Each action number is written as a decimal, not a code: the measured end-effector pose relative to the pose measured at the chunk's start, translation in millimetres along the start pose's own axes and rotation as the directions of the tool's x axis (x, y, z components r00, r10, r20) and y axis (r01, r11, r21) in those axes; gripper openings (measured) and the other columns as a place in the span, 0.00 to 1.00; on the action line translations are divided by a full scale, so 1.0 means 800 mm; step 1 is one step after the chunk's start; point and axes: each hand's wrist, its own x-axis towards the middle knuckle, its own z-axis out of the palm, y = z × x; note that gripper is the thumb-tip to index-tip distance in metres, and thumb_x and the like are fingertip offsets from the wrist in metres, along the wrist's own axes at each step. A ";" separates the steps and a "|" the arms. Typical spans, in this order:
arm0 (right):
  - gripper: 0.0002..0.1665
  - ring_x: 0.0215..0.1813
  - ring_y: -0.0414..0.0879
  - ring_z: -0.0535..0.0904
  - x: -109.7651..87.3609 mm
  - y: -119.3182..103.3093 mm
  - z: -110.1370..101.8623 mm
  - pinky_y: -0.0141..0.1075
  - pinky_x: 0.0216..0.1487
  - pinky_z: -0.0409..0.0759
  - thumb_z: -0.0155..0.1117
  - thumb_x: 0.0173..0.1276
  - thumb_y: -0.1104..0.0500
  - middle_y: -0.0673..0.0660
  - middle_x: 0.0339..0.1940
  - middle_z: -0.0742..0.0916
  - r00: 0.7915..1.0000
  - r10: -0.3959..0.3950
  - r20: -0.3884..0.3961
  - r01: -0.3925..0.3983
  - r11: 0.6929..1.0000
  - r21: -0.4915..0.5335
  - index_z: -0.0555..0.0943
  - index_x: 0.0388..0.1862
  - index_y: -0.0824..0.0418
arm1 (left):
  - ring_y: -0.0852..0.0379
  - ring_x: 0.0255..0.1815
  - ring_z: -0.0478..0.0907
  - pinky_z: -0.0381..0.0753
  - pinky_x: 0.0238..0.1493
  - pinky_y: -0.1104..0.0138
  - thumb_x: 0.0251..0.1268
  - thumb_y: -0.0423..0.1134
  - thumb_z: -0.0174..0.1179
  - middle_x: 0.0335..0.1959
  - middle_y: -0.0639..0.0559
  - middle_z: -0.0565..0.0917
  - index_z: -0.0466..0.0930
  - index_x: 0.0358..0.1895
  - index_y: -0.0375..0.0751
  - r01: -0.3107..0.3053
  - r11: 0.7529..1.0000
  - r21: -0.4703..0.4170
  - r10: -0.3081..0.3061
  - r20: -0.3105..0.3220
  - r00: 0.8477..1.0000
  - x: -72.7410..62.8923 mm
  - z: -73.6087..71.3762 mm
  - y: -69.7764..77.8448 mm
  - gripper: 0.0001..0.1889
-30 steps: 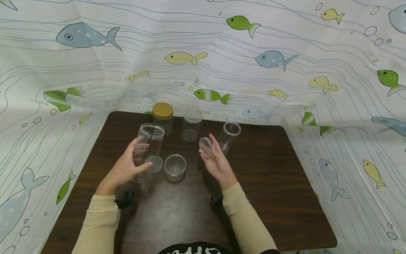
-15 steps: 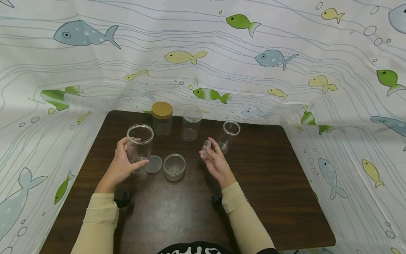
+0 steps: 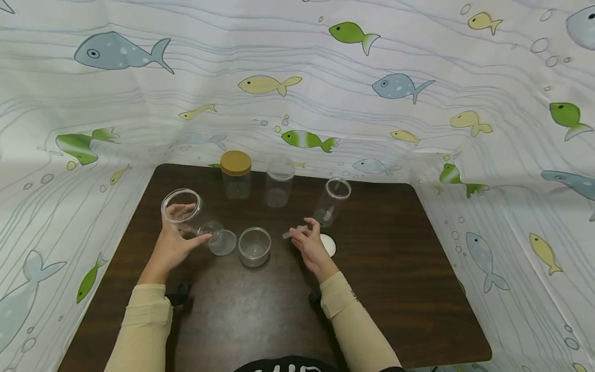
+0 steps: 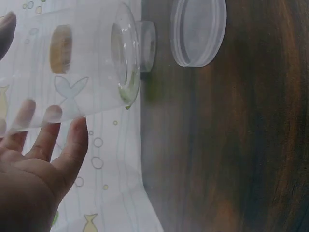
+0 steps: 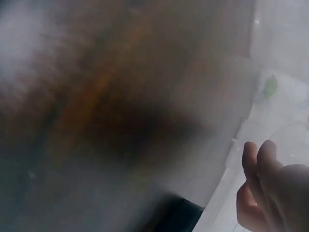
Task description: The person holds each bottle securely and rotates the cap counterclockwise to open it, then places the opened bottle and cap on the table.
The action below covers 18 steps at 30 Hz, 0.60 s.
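Note:
My left hand (image 3: 174, 240) grips a tall clear jar (image 3: 192, 217), which is tilted with its open mouth toward the upper left in the head view. In the left wrist view, fingers (image 4: 77, 137) lie along the side of this jar (image 4: 91, 72). Between the fingertips of my right hand (image 3: 313, 250), a small clear lid (image 3: 291, 234) is pinched nearly edge-on. A flat clear lid (image 3: 222, 243) lies close to the held jar's base, beside a short open clear jar (image 3: 254, 248). The right wrist view is blurred; the right hand (image 5: 270, 193) appears at its lower right.
At the back of the dark wooden table (image 3: 395, 289) stand a jar with a yellow lid (image 3: 236, 173) and a lidded clear jar (image 3: 280, 183). An open clear jar (image 3: 332, 201) is behind the right hand. Beside that hand lies a round white disc (image 3: 328, 245).
The tall jar has moved left and tilted toward the upper left in my left hand. My right hand has turned over with the small lid, and the white disc now shows beside it.

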 end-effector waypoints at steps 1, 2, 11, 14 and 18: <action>0.32 0.56 0.47 0.74 -0.001 0.003 0.000 0.47 0.71 0.66 0.63 0.74 0.63 0.67 0.67 0.64 1.000 -0.002 0.000 0.002 0.999 -0.041 0.55 0.67 0.57 | 0.58 0.51 0.74 0.69 0.46 0.82 0.53 0.29 0.77 0.71 0.39 0.68 0.46 0.72 0.34 0.010 1.000 0.002 -0.010 -0.004 1.000 0.000 0.001 0.000 0.52; 0.31 0.58 0.48 0.73 -0.002 0.006 0.001 0.47 0.71 0.66 0.63 0.74 0.63 0.65 0.65 0.65 1.000 -0.006 0.000 0.006 0.997 -0.074 0.57 0.66 0.58 | 0.60 0.51 0.74 0.69 0.46 0.82 0.53 0.29 0.77 0.71 0.39 0.68 0.46 0.72 0.34 0.019 1.000 0.000 -0.019 -0.009 1.000 0.001 0.001 0.000 0.52; 0.23 0.75 0.60 0.64 -0.008 0.020 -0.002 0.54 0.71 0.61 0.69 0.71 0.52 0.61 0.75 0.70 1.000 0.011 -0.014 -0.015 0.931 -0.365 0.63 0.42 0.58 | 0.46 0.47 0.77 0.73 0.44 0.78 0.53 0.32 0.78 0.71 0.41 0.70 0.46 0.71 0.35 0.060 0.998 0.021 -0.059 -0.055 0.997 0.013 0.009 -0.013 0.51; 0.23 0.75 0.61 0.64 -0.009 0.024 -0.003 0.52 0.67 0.65 0.70 0.70 0.51 0.61 0.75 0.71 1.000 0.027 -0.011 -0.030 0.906 -0.423 0.63 0.37 0.57 | 0.41 0.51 0.77 0.72 0.47 0.76 0.53 0.33 0.78 0.71 0.40 0.69 0.46 0.72 0.36 0.083 0.996 0.033 -0.080 -0.073 0.994 0.017 0.010 -0.019 0.51; 0.23 0.74 0.62 0.66 -0.010 0.029 -0.004 0.49 0.61 0.67 0.71 0.69 0.51 0.62 0.73 0.73 0.999 0.036 0.005 -0.029 0.864 -0.503 0.65 0.33 0.57 | 0.42 0.51 0.78 0.72 0.51 0.66 0.55 0.36 0.78 0.72 0.41 0.69 0.46 0.72 0.37 0.125 0.991 0.052 -0.120 -0.090 0.989 0.018 0.014 -0.023 0.51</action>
